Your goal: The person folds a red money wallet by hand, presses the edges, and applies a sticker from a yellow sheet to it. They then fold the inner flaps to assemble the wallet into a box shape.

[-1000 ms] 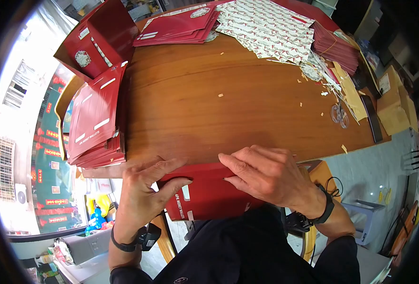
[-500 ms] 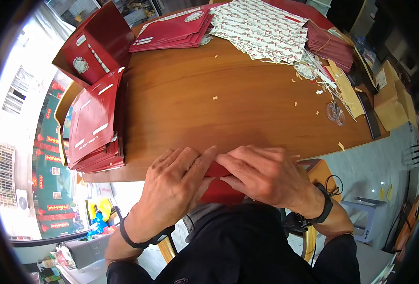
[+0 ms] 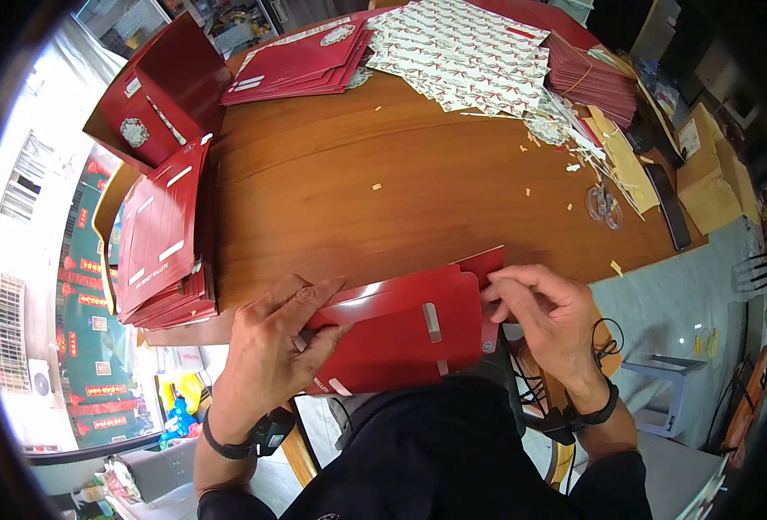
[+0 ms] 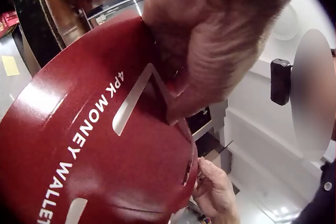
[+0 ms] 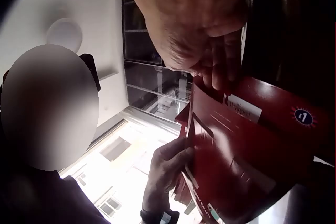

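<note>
A folded red cardboard packet [image 3: 383, 338], printed "4PK MONEY WALLETS" and cut with white slots, is held at the near edge of the table, above the person's lap. My left hand [image 3: 271, 347] grips its left end, thumb on the near face and fingers over the top edge. At the right end my right hand [image 3: 544, 316] pinches a flap with curled fingers. In the right wrist view those fingers meet the packet's edge near a barcode and a round "£1" badge [image 5: 303, 117]. White lettering [image 4: 79, 140] runs along the face in the left wrist view.
Left on the table [image 3: 297, 191] stand a stack of red packets [image 3: 158, 230] and an upright red box [image 3: 154, 104]. Along the back lie more red card [image 3: 297, 56], patterned white sheets [image 3: 461, 52] and a banded red bundle [image 3: 591, 82]. Scissors [image 3: 604, 206] and a phone [image 3: 667, 206] lie right.
Both hands were close together over the packet half a second ago. Now my left hand is back at the left end, my right hand has moved right, and the packet's face shows with its end flap out.
</note>
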Demonstrator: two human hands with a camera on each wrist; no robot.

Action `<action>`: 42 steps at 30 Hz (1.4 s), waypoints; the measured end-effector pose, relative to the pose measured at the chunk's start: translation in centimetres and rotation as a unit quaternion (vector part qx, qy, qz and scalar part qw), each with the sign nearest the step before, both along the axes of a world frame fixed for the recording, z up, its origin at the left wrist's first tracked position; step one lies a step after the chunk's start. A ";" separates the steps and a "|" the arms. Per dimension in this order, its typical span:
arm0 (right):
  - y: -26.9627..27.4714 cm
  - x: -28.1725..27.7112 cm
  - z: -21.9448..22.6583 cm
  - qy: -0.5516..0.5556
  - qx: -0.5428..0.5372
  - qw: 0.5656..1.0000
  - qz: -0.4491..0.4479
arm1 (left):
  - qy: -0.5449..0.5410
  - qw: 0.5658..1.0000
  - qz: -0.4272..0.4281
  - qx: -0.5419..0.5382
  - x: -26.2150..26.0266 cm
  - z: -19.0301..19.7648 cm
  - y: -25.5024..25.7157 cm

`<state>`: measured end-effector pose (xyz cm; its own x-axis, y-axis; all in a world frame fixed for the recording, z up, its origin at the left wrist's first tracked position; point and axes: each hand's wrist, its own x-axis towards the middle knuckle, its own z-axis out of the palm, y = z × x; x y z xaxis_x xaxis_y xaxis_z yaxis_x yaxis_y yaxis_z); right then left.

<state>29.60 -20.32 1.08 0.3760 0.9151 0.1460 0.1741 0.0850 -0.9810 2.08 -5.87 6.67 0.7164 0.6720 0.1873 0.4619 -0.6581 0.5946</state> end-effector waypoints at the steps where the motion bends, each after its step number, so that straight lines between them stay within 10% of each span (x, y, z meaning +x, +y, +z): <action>1: 0.0 -0.2 0.0 0.000 0.000 1.000 -0.001 | 0.000 1.000 -0.001 0.000 0.0 0.0 0.0; 8: 0.7 -0.8 1.3 0.085 -0.103 0.986 0.095 | 0.003 1.000 -0.021 0.018 0.2 0.0 -0.3; 10: 1.6 -1.6 0.6 0.324 -0.095 0.922 0.189 | -0.009 0.999 -0.038 0.025 0.3 -0.1 -0.4; 32: 3.1 -4.5 0.7 0.208 -0.149 0.944 0.210 | 0.018 0.995 -0.063 0.081 0.8 -0.1 -1.4; 42: 4.3 -4.0 1.2 0.242 -0.138 0.885 0.374 | 0.026 0.996 -0.076 0.043 1.0 0.0 -1.6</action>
